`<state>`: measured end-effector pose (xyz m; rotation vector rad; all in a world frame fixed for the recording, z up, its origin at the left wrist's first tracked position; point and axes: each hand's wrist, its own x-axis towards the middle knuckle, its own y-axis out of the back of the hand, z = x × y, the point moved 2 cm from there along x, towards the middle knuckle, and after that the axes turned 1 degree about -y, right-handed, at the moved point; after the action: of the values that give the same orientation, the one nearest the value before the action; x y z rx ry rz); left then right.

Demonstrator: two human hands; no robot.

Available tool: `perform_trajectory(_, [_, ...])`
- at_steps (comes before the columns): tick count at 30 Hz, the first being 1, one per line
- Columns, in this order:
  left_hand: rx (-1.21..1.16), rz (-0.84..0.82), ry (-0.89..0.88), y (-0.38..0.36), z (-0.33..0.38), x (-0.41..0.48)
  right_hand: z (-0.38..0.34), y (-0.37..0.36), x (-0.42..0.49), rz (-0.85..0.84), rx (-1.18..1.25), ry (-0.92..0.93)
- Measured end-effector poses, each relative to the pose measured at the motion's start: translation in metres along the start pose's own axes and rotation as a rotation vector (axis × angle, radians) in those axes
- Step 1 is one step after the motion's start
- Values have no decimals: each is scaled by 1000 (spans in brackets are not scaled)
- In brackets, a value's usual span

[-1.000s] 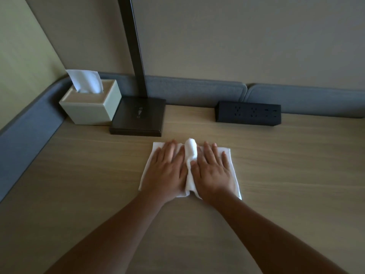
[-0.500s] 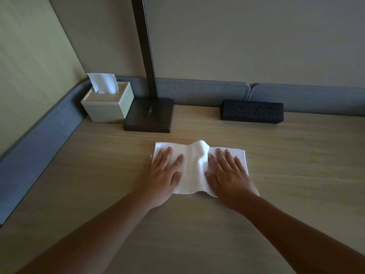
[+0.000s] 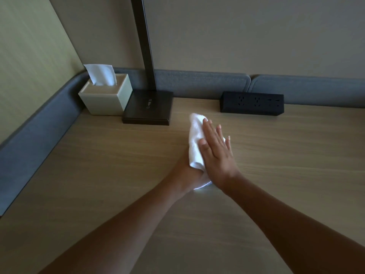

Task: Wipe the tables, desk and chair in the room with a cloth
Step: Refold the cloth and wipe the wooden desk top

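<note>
A white cloth [image 3: 194, 139] stands bunched and lifted off the light wooden desk [image 3: 110, 175], a little right of the middle. My left hand [image 3: 185, 173] is under and behind the cloth, so only its wrist and heel show and its fingers are hidden. My right hand [image 3: 216, 155] lies against the cloth's right side with straight fingers pointing away from me. The cloth is sandwiched between the two hands.
A beige tissue box [image 3: 106, 99] stands in the back left corner, with a black lamp base [image 3: 148, 108] and its post beside it. A black power strip [image 3: 251, 103] lies along the back. A grey padded rail [image 3: 35, 125] borders the desk's left and rear.
The cloth was spread flat under both palms. Now the hands have come together, and the cloth is folded up off the desk between them.
</note>
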<state>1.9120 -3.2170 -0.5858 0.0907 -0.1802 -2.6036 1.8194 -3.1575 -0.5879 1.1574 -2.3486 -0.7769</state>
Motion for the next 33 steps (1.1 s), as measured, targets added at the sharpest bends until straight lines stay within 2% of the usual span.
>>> perform_trajectory(3, [-354,-37,48,-4,14,4,-17,5,6,13,88,-21])
perform_trajectory(5, [-336,28,28,0,14,3,-24,1,10,-14,27,-3])
perform_trajectory(7, [-185,43,-5,9,11,0,-26,-5,13,-62,-107,42])
perform_trajectory(9, [171,76,-44,28,1,0,-18,-14,13,-168,-303,67])
perform_trajectory(11, [559,219,-90,61,-14,-3,-6,-27,7,-305,-515,99])
perform_trajectory(13, [741,331,-60,98,-27,-11,3,-42,0,-383,-645,136])
perform_trajectory(15, [755,429,71,124,-30,-23,5,-49,-1,-414,-722,150])
perform_trajectory(16, [758,425,82,131,-29,-29,3,-50,1,-428,-738,141])
perform_trajectory(20, [950,358,-45,136,-33,-33,-17,-53,9,-396,-704,36])
perform_trajectory(25, [1232,213,265,135,-60,-32,-17,-71,-2,-355,-709,-1])
perform_trajectory(33, [1324,198,286,128,-66,-33,-2,-59,17,-322,-734,22])
